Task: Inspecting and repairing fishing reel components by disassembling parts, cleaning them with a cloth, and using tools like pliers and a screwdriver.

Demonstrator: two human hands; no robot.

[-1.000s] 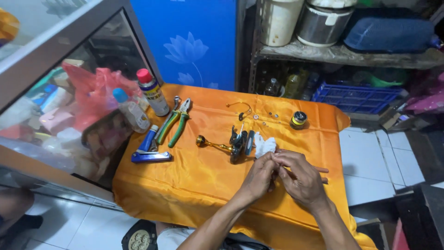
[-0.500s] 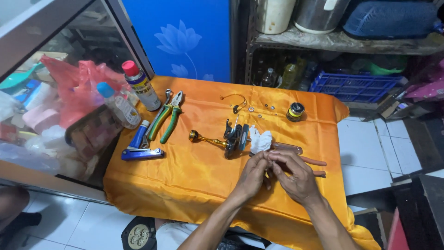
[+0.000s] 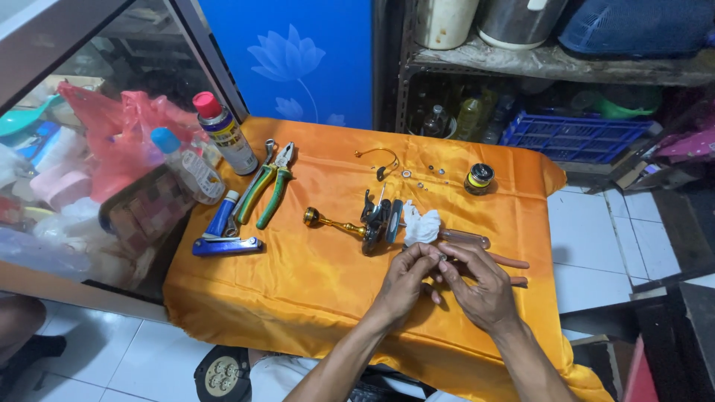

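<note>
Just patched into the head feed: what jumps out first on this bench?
The bright orange cloth covering the table, with both hands meeting over its near middle, pinching some tiny part. Just beyond them lies a dismantled fishing reel with a gold handle; green-handled pliers and a red-capped spray can sit far left.

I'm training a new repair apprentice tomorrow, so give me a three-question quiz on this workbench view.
1. True or false: the green-handled pliers lie to the left of the fishing reel.
2. What do the left hand and right hand pinch between their fingertips: A) a small metal part, B) the spray can, C) the white cloth?
3. What colour is the cloth that covers the table?

Key: 1 true; 2 A; 3 orange.
</note>
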